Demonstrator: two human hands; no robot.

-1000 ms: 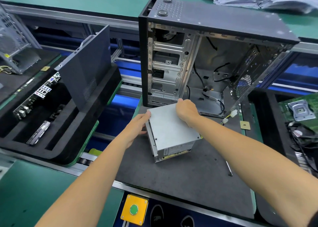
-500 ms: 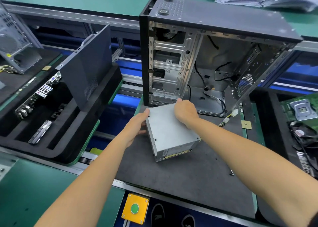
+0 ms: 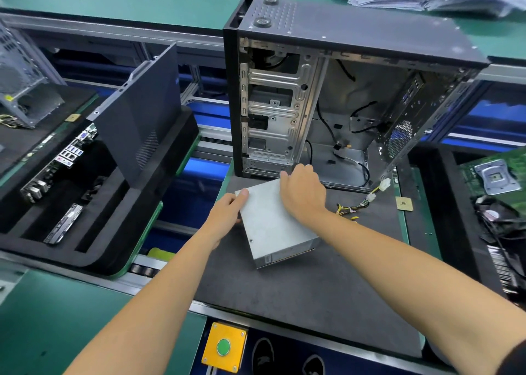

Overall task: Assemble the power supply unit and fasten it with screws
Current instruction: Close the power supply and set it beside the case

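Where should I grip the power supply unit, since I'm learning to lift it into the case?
Probably take the power supply unit by its two opposite side walls, one hand from each side, as the left hand and right hand do here. It is a plain smooth box without handles, lying tilted on the mat, its cables trailing right.

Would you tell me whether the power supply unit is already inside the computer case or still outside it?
Outside. The power supply unit sits on the dark mat in front of the open computer case, held by the left hand and right hand.
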